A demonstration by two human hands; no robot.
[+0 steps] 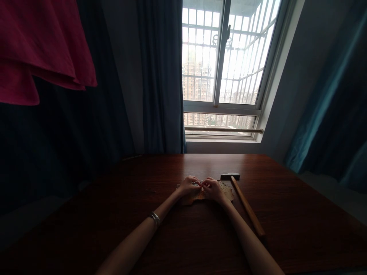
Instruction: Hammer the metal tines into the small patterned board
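A flat tan piece of perforated leather lies at the middle of a dark reddish-brown wooden table, its rows of small holes showing at the right edge. Both of the person's hands rest on it. The left hand and the right hand meet fingertip to fingertip over its far edge, fingers drawn together in a pinch on a small pale item too tiny to identify. A silver bracelet circles the left wrist. Just right of the leather lies a hammer with a long wooden handle and dark head, the head at the far end and the handle running toward the near right. Beyond the table's far edge stands a barred white-framed window, flanked by a dark blue curtain on the left and a teal curtain on the right. A red cloth hangs at upper left
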